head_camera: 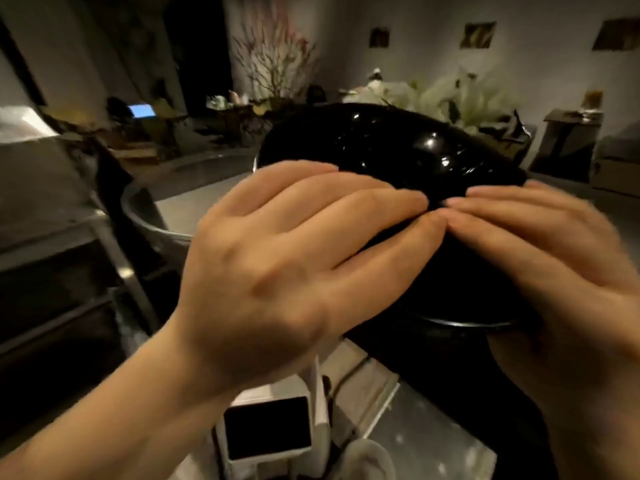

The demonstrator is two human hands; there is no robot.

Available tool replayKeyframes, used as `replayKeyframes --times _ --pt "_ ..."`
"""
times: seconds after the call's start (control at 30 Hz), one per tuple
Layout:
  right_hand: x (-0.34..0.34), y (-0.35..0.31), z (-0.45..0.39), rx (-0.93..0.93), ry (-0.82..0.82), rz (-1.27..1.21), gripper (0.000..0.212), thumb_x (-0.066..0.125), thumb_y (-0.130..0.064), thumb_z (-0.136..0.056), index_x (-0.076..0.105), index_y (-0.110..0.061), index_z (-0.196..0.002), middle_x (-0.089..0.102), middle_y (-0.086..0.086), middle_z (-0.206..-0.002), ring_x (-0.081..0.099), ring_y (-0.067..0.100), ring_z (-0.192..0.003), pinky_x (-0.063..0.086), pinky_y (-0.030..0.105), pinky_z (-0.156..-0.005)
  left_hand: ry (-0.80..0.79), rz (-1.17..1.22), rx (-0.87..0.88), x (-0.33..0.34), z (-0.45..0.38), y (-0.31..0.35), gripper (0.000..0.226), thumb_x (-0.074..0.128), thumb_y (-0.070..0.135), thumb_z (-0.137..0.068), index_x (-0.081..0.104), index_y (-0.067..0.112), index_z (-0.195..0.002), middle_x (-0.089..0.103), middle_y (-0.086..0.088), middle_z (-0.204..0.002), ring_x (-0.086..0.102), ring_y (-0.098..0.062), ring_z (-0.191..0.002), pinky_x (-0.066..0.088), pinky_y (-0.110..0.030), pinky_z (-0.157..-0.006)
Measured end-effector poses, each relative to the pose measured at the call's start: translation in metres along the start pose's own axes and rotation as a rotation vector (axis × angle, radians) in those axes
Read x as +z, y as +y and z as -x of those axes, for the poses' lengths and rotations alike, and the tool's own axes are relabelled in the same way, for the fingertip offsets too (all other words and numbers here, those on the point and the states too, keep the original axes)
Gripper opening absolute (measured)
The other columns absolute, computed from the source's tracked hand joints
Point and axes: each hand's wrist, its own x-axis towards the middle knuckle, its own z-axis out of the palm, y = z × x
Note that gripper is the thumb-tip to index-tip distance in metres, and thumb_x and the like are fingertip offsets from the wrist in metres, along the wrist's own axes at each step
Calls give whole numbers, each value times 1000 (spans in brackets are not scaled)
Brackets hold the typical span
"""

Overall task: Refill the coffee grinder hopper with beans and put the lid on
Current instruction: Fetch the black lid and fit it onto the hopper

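While fingertips meet, both hands [433, 244] press the lid [388, 147].

dim, warm indoor light with deep shadow along the left side and under the hands. small white glints sit on the glossy black lid [398, 143], the only strong highlights apart from a bright blue-white screen [142, 110] far back. the right hand [554, 258] is smeared by motion blur, the left hand [287, 258] a little sharper. the background is soft and grainy, and straight lines bow near the frame's edges.
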Motion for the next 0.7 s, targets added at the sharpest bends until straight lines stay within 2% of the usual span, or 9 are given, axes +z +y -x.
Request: replayKeyframes --times 0.1,0.13,0.23,0.33,0.4,0.5,0.6,0.7 --pt "16 -7 -53 -90 -34 -25 58 82 -19 -98 60 -23 -152 67 2 -147 63 29 -138 49 61 -109 16 -64 -27 -34 0 -32 26 58 12 -112 80 14 -127 78 -6 -128 76 -24 -117 57 -49 -97" --pt "23 -12 -69 -114 -46 -51 59 83 -15 -97 61 -20 -151 66 3 -147 63 30 -137 50 60 -109 16 -84 -58 -43 4 -41 28 57 13 -113 80 13 -127 78 -7 -128 76 -25 -118 56 -50 -98" --pt "50 -24 -98 -147 -150 -112 46 74 0 -99 69 -16 -142 68 1 -139 67 27 -129 54 51 -106 -51 -103 -131 -53 24 -68 32 54 8 -110 77 9 -132 76 -8 -132 74 -29 -120 55 -51 -100" --pt "77 -31 -108 -51 -352 -187 57 71 10 -91 71 -17 -141 72 3 -136 70 25 -125 58 50 -102 -175 -77 -190 -52 51 -91 38 67 -1 -97 74 8 -133 75 -9 -131 74 -32 -116 54 -53 -101" --pt "88 -33 -115 11 -457 -240 60 67 -2 -88 70 -21 -144 71 3 -139 68 24 -129 59 52 -104 -225 -19 -232 -52 65 -108 42 72 4 -93 72 8 -135 74 -8 -131 73 -30 -118 53 -53 -103" --pt "94 -29 -123 97 -553 -361 58 80 -26 -89 68 -30 -146 69 -6 -141 65 14 -134 57 48 -108 -266 135 -279 -51 72 -130 46 72 33 -98 70 10 -138 72 -3 -132 69 -24 -122 53 -50 -103" --pt "91 -24 -128 186 -605 -506 65 86 -57 -83 70 -37 -143 70 -16 -140 64 13 -136 56 41 -110 -235 190 -277 -47 75 -144 59 70 55 -97 70 13 -137 73 1 -129 69 -18 -121 53 -46 -103" --pt "93 -25 -131 205 -593 -499 62 83 -61 -85 71 -38 -141 71 -19 -138 64 12 -137 57 39 -108 -229 277 -309 -45 81 -152 77 71 73 -88 66 18 -142 69 8 -131 65 -12 -125 51 -44 -107"
